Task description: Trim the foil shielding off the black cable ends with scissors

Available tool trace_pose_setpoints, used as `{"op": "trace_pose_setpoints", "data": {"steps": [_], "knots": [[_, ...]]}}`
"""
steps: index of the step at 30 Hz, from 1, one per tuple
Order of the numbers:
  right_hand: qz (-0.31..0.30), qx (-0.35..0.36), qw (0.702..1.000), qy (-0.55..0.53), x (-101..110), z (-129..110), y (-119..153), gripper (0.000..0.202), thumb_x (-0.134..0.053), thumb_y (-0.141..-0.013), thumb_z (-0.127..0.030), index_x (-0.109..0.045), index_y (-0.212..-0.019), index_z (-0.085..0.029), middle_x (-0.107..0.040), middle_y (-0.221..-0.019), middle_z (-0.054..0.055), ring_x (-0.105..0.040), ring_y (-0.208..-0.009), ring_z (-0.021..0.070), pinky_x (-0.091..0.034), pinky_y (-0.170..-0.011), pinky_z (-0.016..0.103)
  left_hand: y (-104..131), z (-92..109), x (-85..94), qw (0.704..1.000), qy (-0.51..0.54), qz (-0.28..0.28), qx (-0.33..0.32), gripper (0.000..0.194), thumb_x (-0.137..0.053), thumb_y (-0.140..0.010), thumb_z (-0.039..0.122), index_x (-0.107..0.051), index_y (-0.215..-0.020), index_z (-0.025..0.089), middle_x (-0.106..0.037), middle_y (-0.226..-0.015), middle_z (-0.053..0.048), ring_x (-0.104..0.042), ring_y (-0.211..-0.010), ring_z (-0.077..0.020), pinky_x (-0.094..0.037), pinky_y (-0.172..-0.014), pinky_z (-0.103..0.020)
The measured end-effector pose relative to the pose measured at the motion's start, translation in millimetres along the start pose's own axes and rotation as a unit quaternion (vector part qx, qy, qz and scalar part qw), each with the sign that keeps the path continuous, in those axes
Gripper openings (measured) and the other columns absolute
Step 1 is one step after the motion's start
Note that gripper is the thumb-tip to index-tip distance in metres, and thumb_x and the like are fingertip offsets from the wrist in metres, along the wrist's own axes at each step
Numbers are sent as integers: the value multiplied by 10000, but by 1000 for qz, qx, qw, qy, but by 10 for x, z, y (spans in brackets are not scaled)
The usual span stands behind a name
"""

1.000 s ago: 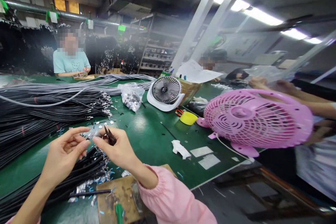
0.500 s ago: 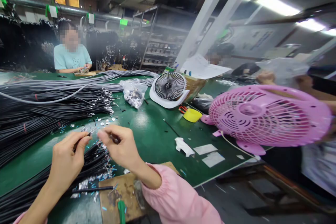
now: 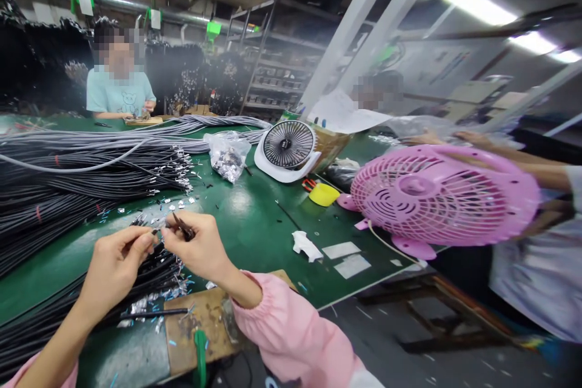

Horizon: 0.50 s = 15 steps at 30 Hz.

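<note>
My left hand point(image 3: 113, 264) pinches the end of a black cable point(image 3: 155, 232) between thumb and fingers. Close by, the thumb and fingers of my right hand point(image 3: 200, 251) meet just beyond that end; whether they grip its fine wires is too small to tell. A dark, two-pronged hand tool point(image 3: 183, 227) is tucked in my right hand, its tips pointing up and left. Beneath both hands lies a bundle of black cables point(image 3: 157, 276) with stripped foil and blue wire ends. One black cable rests on a worn wooden board point(image 3: 204, 309), beside a green handle point(image 3: 200, 351).
More black cables point(image 3: 113, 179) and grey cables point(image 3: 200, 127) cover the left of the green table point(image 3: 245, 230). Beyond are a plastic bag point(image 3: 227, 157), a small white fan point(image 3: 287, 151) and yellow tape point(image 3: 324, 194). A pink fan point(image 3: 436, 200) stands right. Two co-workers sit or stand nearby.
My right hand has turned and closed in on the cable end, so the dark tool now shows more clearly. The view has shifted slightly. The right-hand co-worker's arms have moved.
</note>
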State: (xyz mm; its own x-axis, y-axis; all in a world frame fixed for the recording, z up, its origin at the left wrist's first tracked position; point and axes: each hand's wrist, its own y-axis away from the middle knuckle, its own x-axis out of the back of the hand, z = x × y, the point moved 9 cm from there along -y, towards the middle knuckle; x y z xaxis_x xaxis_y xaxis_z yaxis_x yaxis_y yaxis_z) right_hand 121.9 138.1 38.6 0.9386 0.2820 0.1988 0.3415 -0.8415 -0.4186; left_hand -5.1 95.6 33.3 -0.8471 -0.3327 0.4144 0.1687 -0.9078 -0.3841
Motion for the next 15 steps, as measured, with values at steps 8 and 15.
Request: {"op": "trace_pose_setpoints", "data": {"steps": [8, 15], "knots": [[-14, -17, 995, 94, 11, 7, 46, 268, -562, -879, -308, -687, -1071, -169, -696, -878, 56, -601, -757, 176, -461, -727, 304, -34, -117, 99, 987, 129, 16, 98, 525, -679, -667, 681, -658, -641, 157, -407, -429, 60, -335, -378, -64, -286, -349, -195], [-27, 55, 993, 96, -14, -87, 67, 217, -553, -924, -246, -762, -911, -189, -707, -811, 51, -616, -724, 162, -474, -696, 280, 20, -204, 105, 983, 138, 39, 117, 465, -760, -603, 617, -698, -664, 160, -613, -522, -1, -477, -419, -97, -403, -388, -211]]}}
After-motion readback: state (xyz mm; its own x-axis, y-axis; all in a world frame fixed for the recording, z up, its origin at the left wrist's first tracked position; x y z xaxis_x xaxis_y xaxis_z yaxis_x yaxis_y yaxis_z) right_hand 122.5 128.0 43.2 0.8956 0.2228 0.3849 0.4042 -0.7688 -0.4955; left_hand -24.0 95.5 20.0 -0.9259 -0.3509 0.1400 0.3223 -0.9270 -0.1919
